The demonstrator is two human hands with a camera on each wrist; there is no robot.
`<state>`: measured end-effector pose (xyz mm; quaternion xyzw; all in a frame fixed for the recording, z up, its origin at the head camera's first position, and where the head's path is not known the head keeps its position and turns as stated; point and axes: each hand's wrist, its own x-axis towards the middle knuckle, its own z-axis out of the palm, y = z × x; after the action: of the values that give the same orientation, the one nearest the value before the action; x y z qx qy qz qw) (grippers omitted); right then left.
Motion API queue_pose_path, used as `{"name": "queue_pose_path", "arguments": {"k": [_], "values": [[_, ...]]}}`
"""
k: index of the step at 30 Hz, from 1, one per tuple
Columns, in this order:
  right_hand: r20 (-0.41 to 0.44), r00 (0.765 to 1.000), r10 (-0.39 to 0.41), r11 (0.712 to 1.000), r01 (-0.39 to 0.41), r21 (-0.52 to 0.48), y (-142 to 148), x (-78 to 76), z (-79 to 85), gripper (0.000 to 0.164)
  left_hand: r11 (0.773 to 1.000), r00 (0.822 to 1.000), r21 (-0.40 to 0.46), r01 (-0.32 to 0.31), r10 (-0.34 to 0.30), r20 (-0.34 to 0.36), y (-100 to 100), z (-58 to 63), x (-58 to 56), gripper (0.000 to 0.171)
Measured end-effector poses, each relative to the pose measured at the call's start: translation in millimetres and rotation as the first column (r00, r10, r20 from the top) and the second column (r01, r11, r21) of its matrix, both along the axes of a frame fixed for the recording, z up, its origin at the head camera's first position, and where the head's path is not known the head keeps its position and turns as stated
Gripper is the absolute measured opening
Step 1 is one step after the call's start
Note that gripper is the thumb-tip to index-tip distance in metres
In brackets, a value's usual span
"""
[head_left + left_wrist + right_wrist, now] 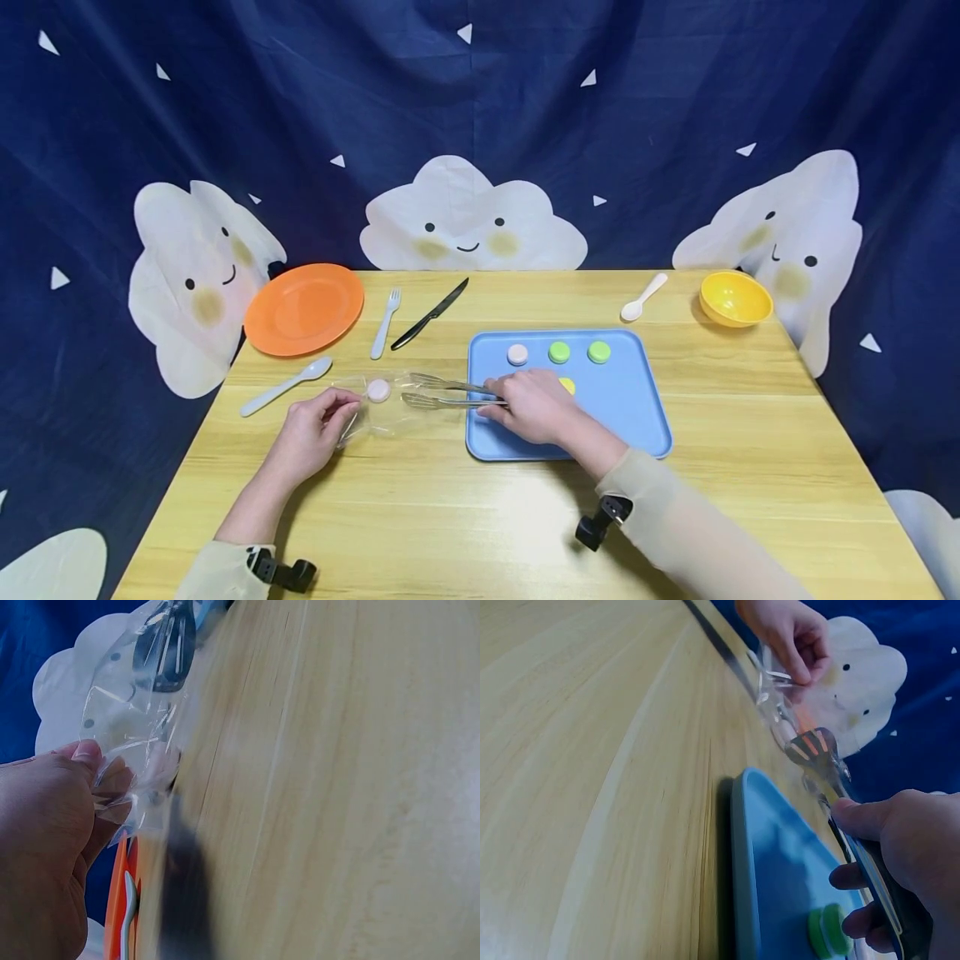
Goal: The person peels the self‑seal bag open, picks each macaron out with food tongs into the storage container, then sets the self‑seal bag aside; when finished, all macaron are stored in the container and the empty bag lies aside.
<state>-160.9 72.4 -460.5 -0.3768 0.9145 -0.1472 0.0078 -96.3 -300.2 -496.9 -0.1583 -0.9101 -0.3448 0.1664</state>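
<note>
My left hand [311, 429] pinches the edge of a clear plastic bag [124, 727] above the table. A pale pink macaron [378, 390] shows in the bag, close to the fingertips. My right hand [534, 406] grips metal tongs [816, 754], their two slotted ends spread apart and overlapping the bag's right side in the head view. Beneath the right hand lies a blue tray [615, 421]. Along its far side sit a pale pink macaron [517, 355] and two green macarons [558, 352]. A yellow macaron [568, 385] is partly hidden behind the right hand.
An orange plate [303, 310] stands at the far left, with a pale blue spoon [288, 387], a pale fork [386, 323] and a black knife [430, 315] near it. Far right are a white spoon [643, 297] and a yellow bowl [736, 298]. A dark blue cloud-patterned curtain [525, 100] hangs behind.
</note>
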Motion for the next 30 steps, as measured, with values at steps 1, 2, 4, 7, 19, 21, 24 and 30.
{"name": "queue_pose_path", "arguments": {"k": [1,2,4,7,19,21,24,30], "values": [[-0.005,1.000,0.002,1.000,-0.002,0.001,-3,-0.3,-0.1,0.027,1.000,1.000,0.000,-0.003,0.003,0.002,0,0.5,0.2,0.010],[-0.009,1.000,0.003,1.000,-0.003,0.003,-5,-0.6,-0.6,0.028,1.000,1.000,0.002,-0.003,0.003,0.000,0,0.6,0.4,0.010],[-0.010,1.000,0.010,1.000,-0.010,0.008,-8,-1.0,-0.9,0.030,1.000,1.000,0.009,0.001,0.000,-0.004,0,1.1,1.0,0.009],[-0.007,1.000,0.012,1.000,-0.012,0.009,-7,-1.5,-2.0,0.029,1.000,1.000,0.016,0.009,-0.009,-0.015,0,0.5,1.5,0.009],[0.004,0.997,0.076,0.997,-0.076,-0.018,14,4.8,1.1,0.029,1.000,1.000,0.010,0.010,-0.009,-0.017,-3,-0.5,1.4,0.008],[0.001,0.996,0.089,0.996,-0.089,-0.032,15,5.7,1.3,0.026,1.000,1.000,0.009,0.007,-0.007,-0.022,-4,-0.6,1.4,0.008],[-0.006,0.997,0.079,0.996,-0.080,-0.044,18,6.5,2.0,0.024,1.000,1.000,0.013,0.002,-0.002,-0.026,-4,-0.9,2.1,0.007],[-0.007,1.000,0.022,0.997,-0.023,-0.072,29,4.9,4.6,0.037,1.000,1.000,0.021,0.000,0.000,-0.029,-6,-1.9,3.7,0.006]]}}
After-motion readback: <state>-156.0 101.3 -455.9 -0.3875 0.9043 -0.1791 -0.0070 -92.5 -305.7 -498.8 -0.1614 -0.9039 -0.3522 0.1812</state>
